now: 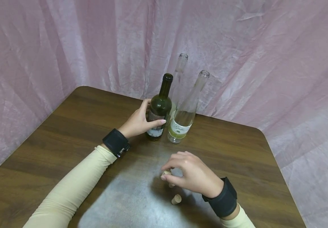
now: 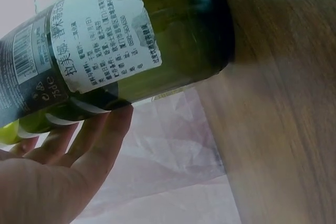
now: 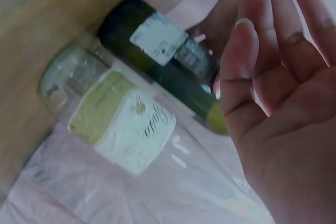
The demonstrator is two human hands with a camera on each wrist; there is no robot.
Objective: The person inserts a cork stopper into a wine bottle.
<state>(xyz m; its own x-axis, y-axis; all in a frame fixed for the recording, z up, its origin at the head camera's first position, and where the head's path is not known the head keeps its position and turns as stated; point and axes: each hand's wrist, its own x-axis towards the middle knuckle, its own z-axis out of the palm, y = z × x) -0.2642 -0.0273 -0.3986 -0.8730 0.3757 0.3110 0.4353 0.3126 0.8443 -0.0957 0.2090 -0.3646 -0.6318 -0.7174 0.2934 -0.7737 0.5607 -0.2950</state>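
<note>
A dark green wine bottle [image 1: 159, 106] stands upright on the table, and my left hand [image 1: 137, 122] grips it round its labelled body. In the left wrist view my fingers [image 2: 107, 140] lie along the side of the green bottle [image 2: 181, 30], below its white back label. Nearer the front, my right hand [image 1: 193, 172] pinches a cork [image 1: 166, 173] between thumb and fingers, above the tabletop. Partly hidden beneath that hand is a second cork [image 1: 171, 185]. A third cork [image 1: 176, 199] stands on the wood just in front of it.
Right beside the green bottle stands a clear glass bottle [image 1: 185, 115] with a white and green label. Behind them rises another clear bottle [image 1: 182, 65], partly covered. The brown wooden table [image 1: 232, 142] ends at a pink curtain [image 1: 95, 41].
</note>
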